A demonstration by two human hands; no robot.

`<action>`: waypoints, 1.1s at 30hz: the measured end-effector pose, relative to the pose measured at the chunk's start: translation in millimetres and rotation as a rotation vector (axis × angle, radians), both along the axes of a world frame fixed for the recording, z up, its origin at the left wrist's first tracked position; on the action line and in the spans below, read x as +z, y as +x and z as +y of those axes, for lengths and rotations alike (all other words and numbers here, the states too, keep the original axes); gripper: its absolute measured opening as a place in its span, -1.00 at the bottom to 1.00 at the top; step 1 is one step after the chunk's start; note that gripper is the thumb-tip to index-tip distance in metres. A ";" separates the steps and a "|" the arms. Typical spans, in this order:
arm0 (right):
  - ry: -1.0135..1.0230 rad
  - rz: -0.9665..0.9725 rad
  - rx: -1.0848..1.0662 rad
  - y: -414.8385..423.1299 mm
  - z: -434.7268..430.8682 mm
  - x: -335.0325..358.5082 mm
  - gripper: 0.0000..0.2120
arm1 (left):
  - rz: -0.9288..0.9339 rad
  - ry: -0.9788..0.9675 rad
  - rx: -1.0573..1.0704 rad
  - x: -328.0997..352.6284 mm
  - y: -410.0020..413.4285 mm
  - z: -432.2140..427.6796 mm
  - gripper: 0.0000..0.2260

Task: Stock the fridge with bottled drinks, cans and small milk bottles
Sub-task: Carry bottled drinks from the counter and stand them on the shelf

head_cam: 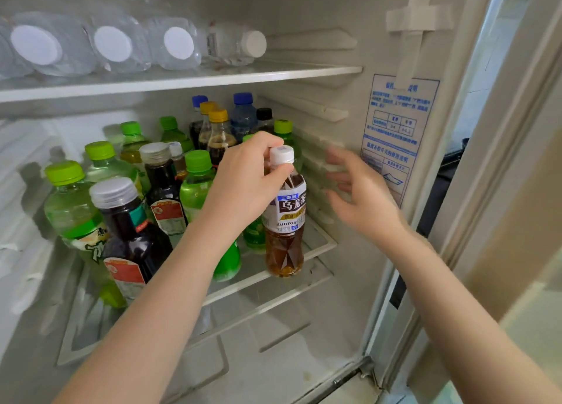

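Motion-blurred right hand (pixel 362 196), illegible wall sticker (pixel 395 123), green bottle (pixel 255 236) mostly behind left hand (pixel 243 187).

The left forearm (pixel 158 297) at 7 o'clock and right forearm (pixel 450 297) at 4 o'clock are bare (slender, smooth). The left hand (pixel 243 184) and right hand (pixel 362 196) are bare too.

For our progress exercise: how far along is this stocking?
Done: clear plastic water bottles lie on the upper shelf; green-capped bottles crowd the lower shelf. In hand: the left hand grips a white-capped brown tea bottle at its front; the right hand hovers open. Left: no cans or milk bottles show.
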State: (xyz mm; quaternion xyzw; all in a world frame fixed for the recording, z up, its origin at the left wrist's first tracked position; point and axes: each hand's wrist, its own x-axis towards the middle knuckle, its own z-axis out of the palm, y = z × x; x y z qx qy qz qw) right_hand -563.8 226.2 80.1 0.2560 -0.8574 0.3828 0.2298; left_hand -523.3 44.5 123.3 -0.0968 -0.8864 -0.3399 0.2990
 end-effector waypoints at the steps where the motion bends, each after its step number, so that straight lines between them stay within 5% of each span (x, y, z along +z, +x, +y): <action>1: -0.056 -0.023 -0.007 8.5 2.7 -7.8 -0.42 | 0.006 -0.004 -0.004 0.6 -4.0 3.7 -0.68; 8: -0.207 -0.250 -0.043 20.8 -7.4 -43.2 -0.29 | 0.003 -0.017 -0.023 7.8 -35.6 29.4 -0.65; 17: -0.116 -0.250 -0.261 -5.0 -37.6 -65.4 -0.31 | 0.005 -0.127 -0.060 12.8 -37.6 19.1 -0.49; 22: -0.177 -0.211 -0.301 -11.4 -43.7 -71.9 -0.35 | 0.326 0.225 -0.022 0.2 5.9 -13.1 -0.75; 27: -0.160 -0.172 -0.340 -18.1 -48.7 -74.5 -0.35 | 0.592 0.091 0.255 -28.5 26.5 -37.3 -0.84; 33: -0.189 -0.143 -0.338 -18.7 -46.7 -81.3 -0.31 | 0.306 0.175 0.241 -61.8 18.3 -40.5 -0.47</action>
